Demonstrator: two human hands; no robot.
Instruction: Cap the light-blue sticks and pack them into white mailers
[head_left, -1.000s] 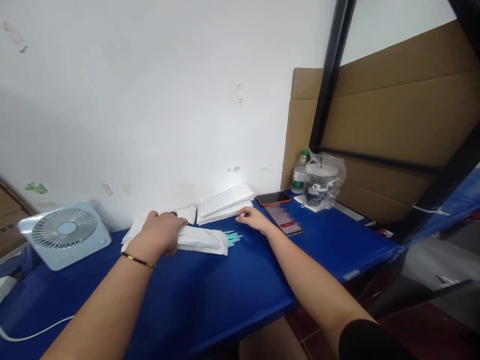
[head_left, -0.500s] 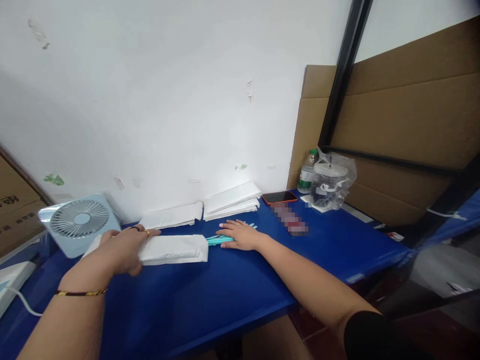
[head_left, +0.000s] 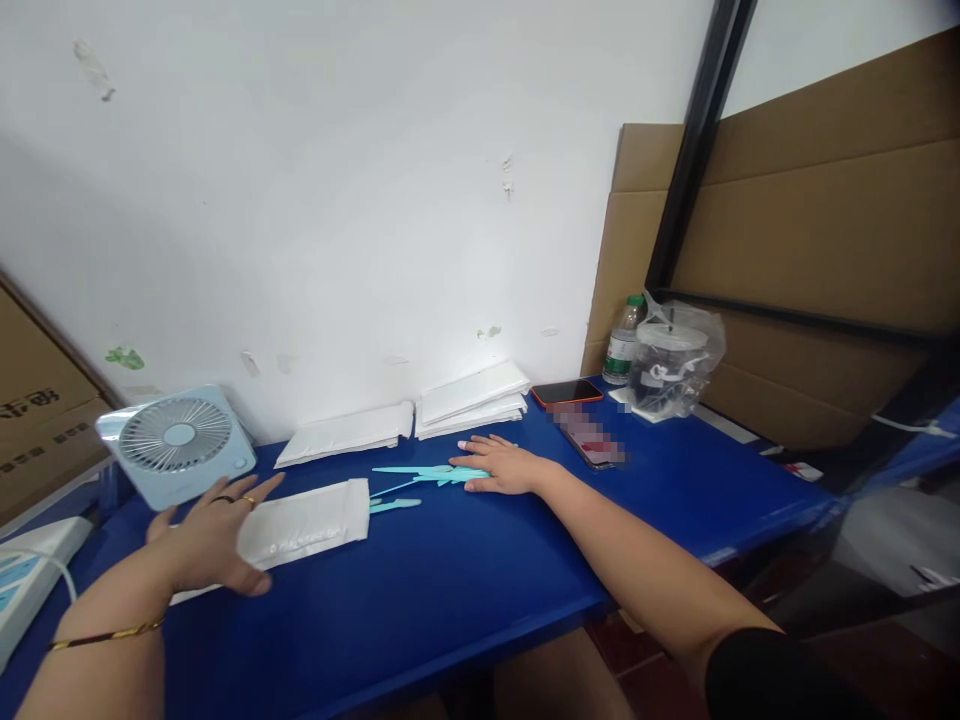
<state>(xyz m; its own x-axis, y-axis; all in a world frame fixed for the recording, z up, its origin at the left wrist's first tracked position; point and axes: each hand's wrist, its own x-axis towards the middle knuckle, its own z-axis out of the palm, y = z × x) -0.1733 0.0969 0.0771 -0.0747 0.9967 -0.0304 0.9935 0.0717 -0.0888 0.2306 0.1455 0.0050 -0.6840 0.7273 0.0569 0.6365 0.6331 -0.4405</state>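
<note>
While my left hand (head_left: 214, 535) lies flat and open-fingered on the near end of the white padded envelope (head_left: 300, 522), my right hand (head_left: 504, 466) presses flat, fingers spread, on the teal sticks (head_left: 424, 474). Hands well apart, neither gripping. Envelope lies on the blue desk (head_left: 465, 580), long axis left-right, its far end toward the sticks. Sticks fan out leftward, tips toward the envelope; one lies just beside its end.

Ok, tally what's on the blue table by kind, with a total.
White padded envelopes and stacks: 3
Teal sticks, a bunch under the right hand, separate count unclear: 1
Phones: 2
Desk fan: 1
Water bottle: 1
Bagged jar: 1
Total: 9
</note>
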